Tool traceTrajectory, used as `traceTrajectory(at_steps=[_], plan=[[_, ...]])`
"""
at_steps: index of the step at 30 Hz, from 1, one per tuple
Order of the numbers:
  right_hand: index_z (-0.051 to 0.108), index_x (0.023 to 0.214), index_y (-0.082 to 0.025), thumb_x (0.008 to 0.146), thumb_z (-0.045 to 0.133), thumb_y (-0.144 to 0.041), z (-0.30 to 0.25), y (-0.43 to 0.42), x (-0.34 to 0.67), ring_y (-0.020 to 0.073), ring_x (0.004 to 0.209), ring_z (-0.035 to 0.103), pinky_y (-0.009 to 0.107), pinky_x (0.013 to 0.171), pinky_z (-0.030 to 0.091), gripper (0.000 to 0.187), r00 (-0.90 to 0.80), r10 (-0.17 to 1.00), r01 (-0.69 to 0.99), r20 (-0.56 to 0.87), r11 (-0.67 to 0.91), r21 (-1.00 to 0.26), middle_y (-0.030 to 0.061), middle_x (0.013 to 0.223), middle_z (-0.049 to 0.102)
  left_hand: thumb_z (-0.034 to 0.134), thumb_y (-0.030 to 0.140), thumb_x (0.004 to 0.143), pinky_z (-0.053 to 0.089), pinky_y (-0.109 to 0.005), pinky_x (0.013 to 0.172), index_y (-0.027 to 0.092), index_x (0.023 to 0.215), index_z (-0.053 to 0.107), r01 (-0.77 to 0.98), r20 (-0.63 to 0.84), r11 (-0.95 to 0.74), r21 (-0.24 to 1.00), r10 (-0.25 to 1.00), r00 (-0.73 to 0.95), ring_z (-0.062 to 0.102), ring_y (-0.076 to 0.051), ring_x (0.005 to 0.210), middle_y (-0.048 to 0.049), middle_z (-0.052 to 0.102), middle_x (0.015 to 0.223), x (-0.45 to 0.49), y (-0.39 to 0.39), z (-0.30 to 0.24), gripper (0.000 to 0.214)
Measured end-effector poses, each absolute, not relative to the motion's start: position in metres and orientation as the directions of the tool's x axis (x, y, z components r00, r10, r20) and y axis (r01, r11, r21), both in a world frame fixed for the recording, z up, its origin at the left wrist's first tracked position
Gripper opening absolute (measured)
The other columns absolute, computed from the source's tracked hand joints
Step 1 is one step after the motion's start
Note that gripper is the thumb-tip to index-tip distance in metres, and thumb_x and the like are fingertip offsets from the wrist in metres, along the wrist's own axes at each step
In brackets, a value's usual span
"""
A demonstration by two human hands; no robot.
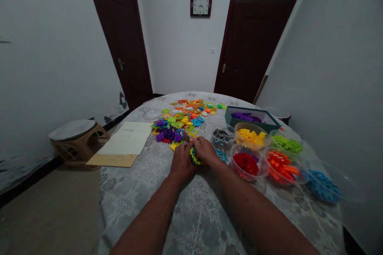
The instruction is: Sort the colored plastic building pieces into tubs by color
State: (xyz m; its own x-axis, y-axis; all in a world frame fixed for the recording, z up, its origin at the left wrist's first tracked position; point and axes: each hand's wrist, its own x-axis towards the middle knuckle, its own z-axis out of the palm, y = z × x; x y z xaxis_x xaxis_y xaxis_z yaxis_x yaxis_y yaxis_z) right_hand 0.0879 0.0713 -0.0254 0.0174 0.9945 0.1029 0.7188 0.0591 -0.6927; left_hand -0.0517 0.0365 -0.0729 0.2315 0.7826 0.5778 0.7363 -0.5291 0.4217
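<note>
My left hand (182, 161) and my right hand (205, 149) meet near the middle of the table, both closed around a small cluster of toothed plastic building pieces (195, 156). Yellow-green teeth show between the hands; the rest of the cluster is hidden by my fingers. Just beyond them lies a heap of loose gear-shaped pieces (172, 129) in purple, yellow, green, blue and red. A blue toothed piece (220, 154) rests on the cloth right beside my right wrist.
Clear round tubs hold sorted pieces: black (223, 134), yellow (250, 137), green (286, 143), red (247, 163) and orange (281, 166). Blue gears (323, 185) sit at far right. A green box (251, 117) holds purple pieces. Papers (124, 139) lie left; a stool (79, 139) stands beside the table.
</note>
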Motion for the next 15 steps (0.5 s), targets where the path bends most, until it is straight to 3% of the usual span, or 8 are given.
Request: traceTrajectory(at_steps=[7, 15], plan=[[0.07, 0.102, -0.021, 0.109, 0.038, -0.038, -0.025, 0.053, 0.098, 0.0199, 0.103, 0.068, 0.027, 0.085, 0.042, 0.037, 0.031, 0.985, 0.717, 0.171, 0.097, -0.69, 0.0088, 0.109, 0.077, 0.071, 0.015, 0.08, 0.05, -0.05, 0.105, 0.025, 0.149, 0.049, 0.657, 0.576, -0.595, 0.463, 0.765, 0.287, 0.059, -0.032, 0.124, -0.0134, 0.061, 0.133, -0.051, 0.03, -0.064, 0.073], [0.071, 0.104, -0.023, 0.108, 0.042, -0.043, -0.024, 0.055, 0.101, 0.0213, 0.1, 0.07, 0.029, 0.085, 0.045, 0.035, 0.108, 0.975, 0.696, 0.193, 0.065, -0.715, 0.0073, 0.109, 0.077, 0.07, 0.028, 0.083, 0.047, -0.051, 0.115, 0.029, 0.154, 0.043, 0.614, 0.517, -0.59, 0.524, 0.793, 0.322, 0.058, -0.032, 0.135, -0.0124, 0.059, 0.147, -0.046, 0.035, -0.058, 0.076]])
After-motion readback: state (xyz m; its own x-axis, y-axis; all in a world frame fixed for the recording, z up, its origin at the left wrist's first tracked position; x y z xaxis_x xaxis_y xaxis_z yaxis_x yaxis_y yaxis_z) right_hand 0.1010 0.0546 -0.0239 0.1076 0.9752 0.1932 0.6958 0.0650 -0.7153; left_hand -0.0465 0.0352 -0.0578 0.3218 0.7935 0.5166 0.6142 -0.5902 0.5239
